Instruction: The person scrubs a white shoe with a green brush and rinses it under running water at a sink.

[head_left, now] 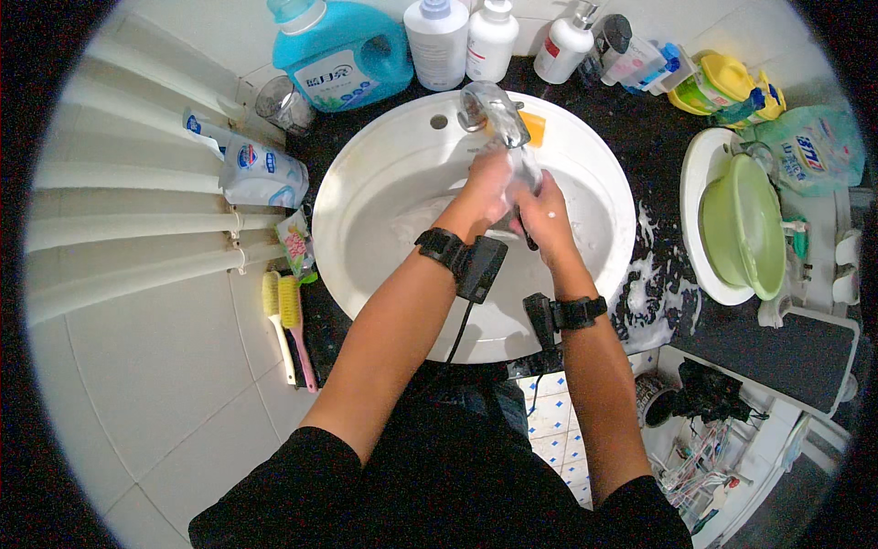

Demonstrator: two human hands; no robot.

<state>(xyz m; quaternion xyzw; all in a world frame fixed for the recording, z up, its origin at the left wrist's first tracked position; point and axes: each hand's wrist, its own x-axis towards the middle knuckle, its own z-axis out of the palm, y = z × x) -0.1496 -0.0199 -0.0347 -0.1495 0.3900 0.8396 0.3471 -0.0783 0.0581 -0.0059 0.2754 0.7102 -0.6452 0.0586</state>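
Note:
Both my hands are over the white oval sink (334,229), under the chrome faucet (498,112), with what looks like running water blurring the fingers. My left hand (489,188) is wet, with white suds on it, its fingers curled in close to the right hand. Closed fingers on my right hand (546,215) grip something small with a dark, narrow end (530,240) sticking out below; its kind is hidden by the hands and the splash. A yellow-orange piece (533,129) sits on the sink's back ledge beside the faucet.
A blue detergent jug (343,59) and several white bottles (437,46) line the back wall. Two yellow-bristled brushes (291,306) lie at the left edge. Suds (647,293) cover the black counter at right, near a green basin (745,224). An open drawer (722,439) juts out below.

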